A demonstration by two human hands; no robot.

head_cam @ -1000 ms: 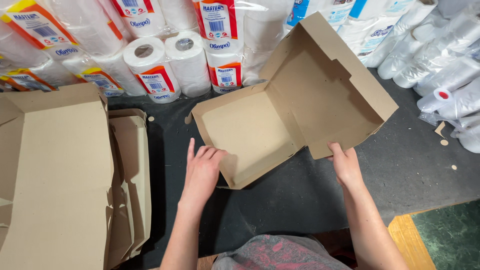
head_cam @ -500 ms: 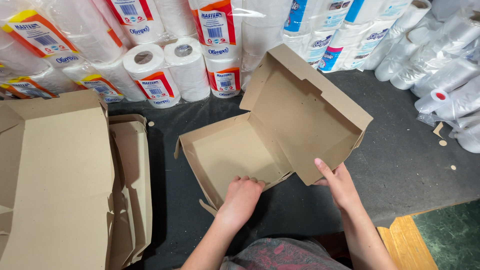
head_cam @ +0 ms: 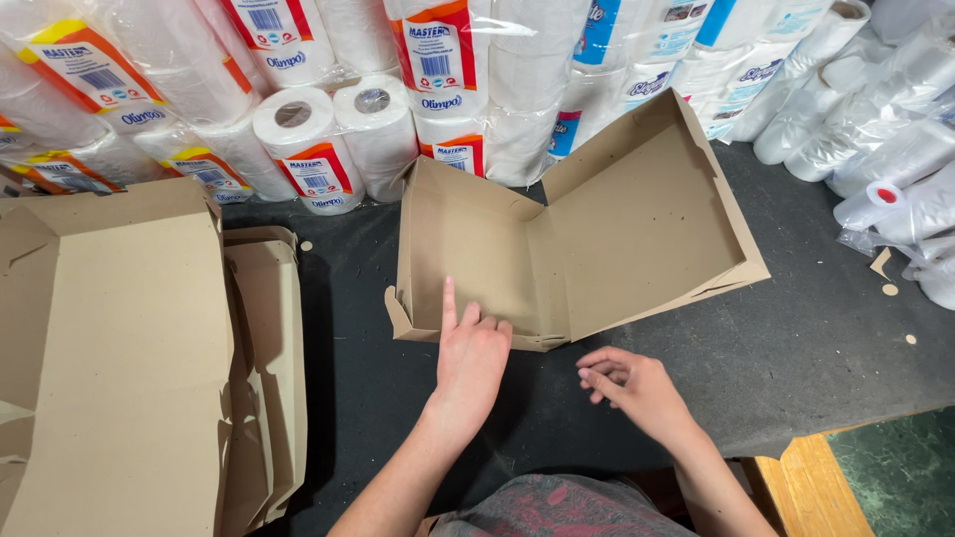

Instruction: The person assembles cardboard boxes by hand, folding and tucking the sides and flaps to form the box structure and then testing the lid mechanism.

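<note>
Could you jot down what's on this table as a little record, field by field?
Surface: dark table
Box: open brown cardboard box, lid tilted up
Left hand: flat on the box's near edge, forefinger pointing into it
Right hand: on the table, apart from the box, fingers curled
Left side: stack of flat cardboard
Behind: wrapped paper rolls

Packs of toilet paper rolls [head_cam: 298,129] in clear plastic wrap, with orange, red and blue labels, are stacked along the far edge of the dark table [head_cam: 796,348]. A stack of flat cardboard sheets [head_cam: 119,348] lies at the left, and clear bags of white rolls [head_cam: 875,129] are piled at the right. A wooden edge [head_cam: 806,487] shows at lower right beside a green floor [head_cam: 900,472].
</note>
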